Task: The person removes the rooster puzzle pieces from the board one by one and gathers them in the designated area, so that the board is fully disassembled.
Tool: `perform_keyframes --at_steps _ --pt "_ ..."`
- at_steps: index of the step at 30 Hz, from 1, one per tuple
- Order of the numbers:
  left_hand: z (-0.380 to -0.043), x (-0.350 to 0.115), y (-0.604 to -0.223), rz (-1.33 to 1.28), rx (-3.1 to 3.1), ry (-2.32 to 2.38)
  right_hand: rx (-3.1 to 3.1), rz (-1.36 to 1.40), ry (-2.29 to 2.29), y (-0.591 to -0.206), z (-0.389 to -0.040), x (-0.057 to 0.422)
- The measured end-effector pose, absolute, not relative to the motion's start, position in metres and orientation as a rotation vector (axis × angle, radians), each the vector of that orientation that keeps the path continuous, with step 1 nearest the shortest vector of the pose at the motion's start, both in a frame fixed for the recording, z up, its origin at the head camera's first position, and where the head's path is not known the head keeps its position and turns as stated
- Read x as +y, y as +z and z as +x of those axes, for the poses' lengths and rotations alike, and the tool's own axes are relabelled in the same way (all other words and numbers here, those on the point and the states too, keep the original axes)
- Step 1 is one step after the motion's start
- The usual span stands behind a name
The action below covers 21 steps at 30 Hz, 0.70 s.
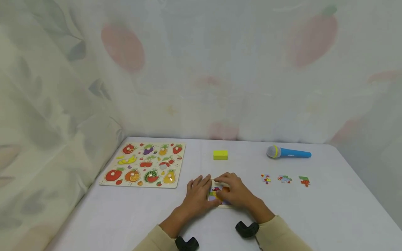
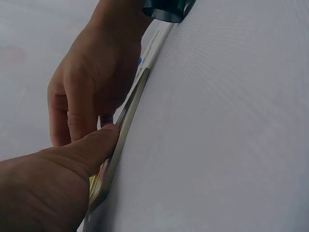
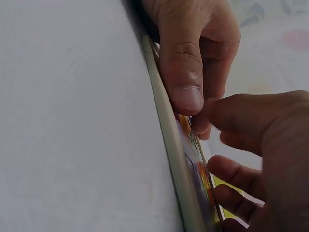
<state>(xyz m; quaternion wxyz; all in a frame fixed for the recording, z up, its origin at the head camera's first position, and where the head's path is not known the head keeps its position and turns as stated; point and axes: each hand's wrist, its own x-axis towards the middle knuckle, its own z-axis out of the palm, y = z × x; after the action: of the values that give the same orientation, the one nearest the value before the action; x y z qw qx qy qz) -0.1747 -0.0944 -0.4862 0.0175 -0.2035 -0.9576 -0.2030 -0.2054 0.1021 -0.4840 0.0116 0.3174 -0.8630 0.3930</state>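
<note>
A small jigsaw board (image 1: 224, 206) with a pale wooden edge and a colourful picture lies flat on the table in front of me. My left hand (image 1: 198, 195) rests along its left side with fingers stretched forward, the thumb pressing on the board's near part. From the right, my right hand (image 1: 240, 193) reaches over the board, its bent fingertips touching the picture close to the left thumb. No piece shows between its fingers. In the right wrist view the board's picture (image 3: 190, 145) shows at a slant, partly covered by both hands.
Loose jigsaw pieces lie at the right: one multicoloured (image 1: 266, 179), one bluish (image 1: 284, 179), one green and red (image 1: 304, 181). Behind them is a blue toy microphone (image 1: 295, 153). A yellow block (image 1: 220, 155) stands at the back, a fruit peg puzzle (image 1: 144, 164) at the left.
</note>
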Motion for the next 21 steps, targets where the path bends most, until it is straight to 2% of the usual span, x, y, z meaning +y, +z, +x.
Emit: perform_keyframes --at_steps 9,21 --pt "-0.1746 -0.094 -0.485 -0.624 -2.971 -0.654 -2.802 1.031 0.949 -0.482 -0.2028 0.098" --pt "-0.1749 -0.0942 -0.4864 -0.618 -2.976 -0.663 -2.765 0.983 0.967 -0.482 -0.2012 0.0942"
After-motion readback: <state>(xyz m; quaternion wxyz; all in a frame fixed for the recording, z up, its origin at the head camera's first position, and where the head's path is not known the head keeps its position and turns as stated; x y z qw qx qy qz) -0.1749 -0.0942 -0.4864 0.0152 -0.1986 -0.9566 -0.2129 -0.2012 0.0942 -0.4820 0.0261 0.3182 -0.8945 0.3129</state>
